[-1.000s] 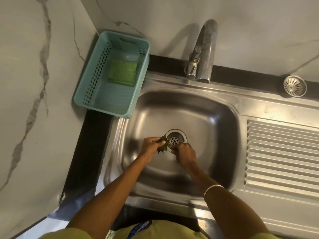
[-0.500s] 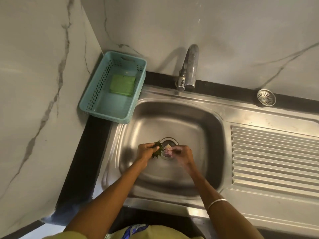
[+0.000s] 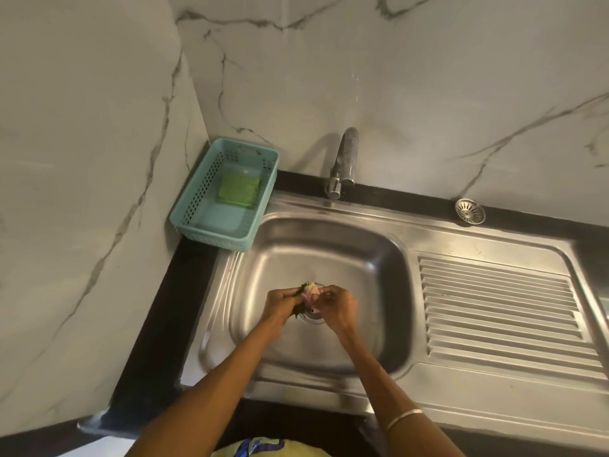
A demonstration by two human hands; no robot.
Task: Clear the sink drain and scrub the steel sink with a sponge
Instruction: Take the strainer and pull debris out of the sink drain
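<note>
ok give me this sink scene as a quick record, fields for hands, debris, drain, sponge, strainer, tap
left hand: holds dark green leafy scraps over the drain
right hand: pinches a pale pinkish scrap beside the left hand
drain: in the sink floor, mostly hidden by the hands
sponge: green, lying in the teal basket left of the sink, untouched
strainer: round, metal, on the black ledge behind the drainboard
tap: no water seen running

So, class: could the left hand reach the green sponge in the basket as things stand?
Probably not straight away: the left hand grips drain scraps. The path to the sponge in the open basket looks free.
</note>
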